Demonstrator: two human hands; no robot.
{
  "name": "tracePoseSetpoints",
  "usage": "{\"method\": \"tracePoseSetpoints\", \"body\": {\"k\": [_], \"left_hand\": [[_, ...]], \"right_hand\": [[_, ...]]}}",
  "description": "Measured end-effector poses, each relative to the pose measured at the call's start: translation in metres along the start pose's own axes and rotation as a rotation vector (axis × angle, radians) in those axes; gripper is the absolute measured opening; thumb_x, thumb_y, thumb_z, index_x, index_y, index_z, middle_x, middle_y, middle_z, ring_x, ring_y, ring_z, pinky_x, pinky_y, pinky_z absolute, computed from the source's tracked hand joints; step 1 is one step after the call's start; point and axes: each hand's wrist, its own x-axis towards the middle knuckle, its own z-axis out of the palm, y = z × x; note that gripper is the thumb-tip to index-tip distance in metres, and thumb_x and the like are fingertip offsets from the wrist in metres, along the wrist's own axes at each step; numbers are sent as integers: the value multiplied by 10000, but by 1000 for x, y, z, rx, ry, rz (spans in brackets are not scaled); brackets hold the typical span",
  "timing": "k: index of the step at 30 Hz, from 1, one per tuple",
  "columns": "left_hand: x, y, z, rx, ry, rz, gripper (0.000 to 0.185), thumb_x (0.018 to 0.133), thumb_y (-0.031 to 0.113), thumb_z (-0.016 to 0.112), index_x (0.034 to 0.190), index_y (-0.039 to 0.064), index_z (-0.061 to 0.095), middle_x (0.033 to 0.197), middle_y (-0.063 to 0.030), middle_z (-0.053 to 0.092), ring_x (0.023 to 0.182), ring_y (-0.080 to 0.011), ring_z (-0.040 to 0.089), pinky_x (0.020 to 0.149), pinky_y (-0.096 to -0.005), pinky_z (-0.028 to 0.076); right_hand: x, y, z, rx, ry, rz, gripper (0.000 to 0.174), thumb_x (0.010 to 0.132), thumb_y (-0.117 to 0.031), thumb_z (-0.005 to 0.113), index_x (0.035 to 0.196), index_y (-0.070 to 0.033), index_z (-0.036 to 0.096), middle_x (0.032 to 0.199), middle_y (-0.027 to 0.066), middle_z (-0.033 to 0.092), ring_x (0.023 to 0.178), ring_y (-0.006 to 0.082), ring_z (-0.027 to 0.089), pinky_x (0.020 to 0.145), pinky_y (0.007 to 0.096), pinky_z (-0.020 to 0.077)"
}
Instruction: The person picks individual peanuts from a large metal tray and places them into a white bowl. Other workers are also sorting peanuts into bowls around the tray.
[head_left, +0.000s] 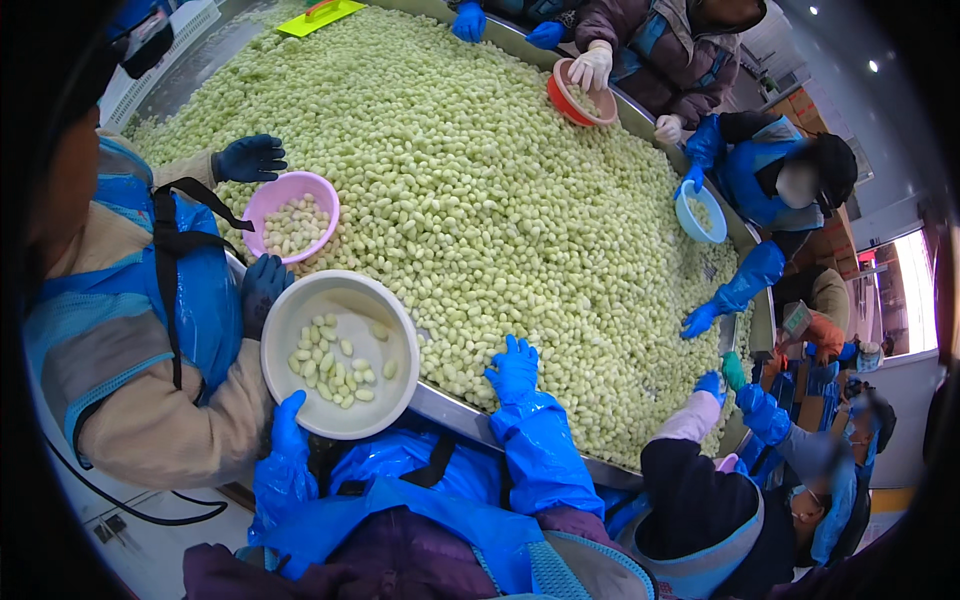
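My left hand (289, 425), in a blue glove, grips the near rim of a white plastic basin (274, 322). Several pale green oval fruits (328, 367), which look like grapes, lie loose on the basin's floor. My right hand (515, 369), also gloved in blue, rests palm down on the near edge of a broad heap of the same fruits (480, 217). Its fingers are apart; whether a fruit lies under the palm is hidden. The basin sits over the metal rim (457, 412) of the large table.
At left, a co-worker's dark-gloved hands (251, 158) flank a pink bowl (328, 193) of fruits. Across the heap, others work by a red bowl (561, 103) and a light blue bowl (701, 231). A yellow-green scraper (319, 19) lies at the far left.
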Motion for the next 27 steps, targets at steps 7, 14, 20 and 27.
{"method": "tracePoseSetpoints", "body": {"k": [7, 14, 20, 27], "left_hand": [[-2, 1, 1, 46, -11, 18, 560, 787, 162, 621, 1291, 15, 426, 1215, -128, 513, 1091, -252, 509, 946, -367, 408], [-8, 5, 6, 79, 19, 10, 546, 780, 182, 634, 1265, 10, 452, 1179, -122, 531, 1060, -239, 518, 931, -356, 409], [-11, 4, 5, 111, 55, 18, 546, 774, 189, 643, 1255, 6, 461, 1168, -126, 538, 1055, -239, 520, 930, -353, 408], [-11, 1, 12, 96, 49, -2, 531, 768, 179, 651, 1239, 7, 475, 1166, -124, 544, 1057, -237, 525, 918, -350, 422]], "right_hand": [[3, 3, -13, 111, 42, -14, 248, 664, -341, 737, 824, -160, 677, 1313, 171, 451, 1208, 378, 395, 997, 494, 294], [9, -54, -93, 897, 301, -89, 216, 734, -196, 722, 917, -102, 654, 1316, 139, 472, 1230, 291, 423, 1014, 403, 329], [16, -97, -132, 1052, 224, -366, 250, 766, -147, 679, 1013, -120, 650, 1283, 103, 504, 1208, 274, 447, 994, 388, 357], [38, -20, -14, 102, -33, -612, 200, 626, -116, 697, 817, -173, 675, 1251, 78, 512, 1158, 336, 457, 905, 455, 401]]}}
